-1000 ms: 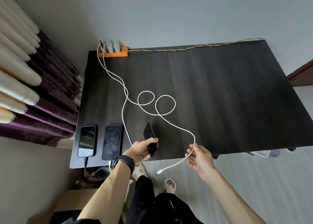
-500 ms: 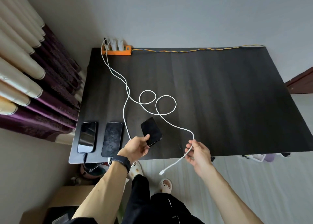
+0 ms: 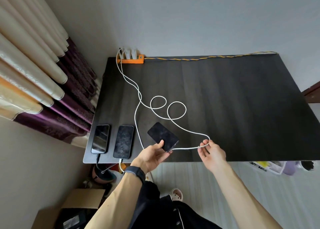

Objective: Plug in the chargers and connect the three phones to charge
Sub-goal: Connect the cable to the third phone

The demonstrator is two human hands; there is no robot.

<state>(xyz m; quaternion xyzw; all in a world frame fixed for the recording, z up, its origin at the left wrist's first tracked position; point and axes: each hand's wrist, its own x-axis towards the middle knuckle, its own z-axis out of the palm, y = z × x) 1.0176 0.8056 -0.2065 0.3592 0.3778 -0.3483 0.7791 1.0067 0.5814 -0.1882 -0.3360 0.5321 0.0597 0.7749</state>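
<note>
Thin white cord (image 3: 187, 148): tip, dangling below the dark wooden desk (image 3: 233, 99) a moment ago, now meets the lower edge of the black glass phone (image 3: 161, 135) — third connection likely made. At desk's front, left hand (image 3: 150, 157) grips phone; right hand (image 3: 211, 153) pinches cord.

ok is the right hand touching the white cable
Touching. The head view shows the right hand pinching the white cable between its fingertips.
</note>
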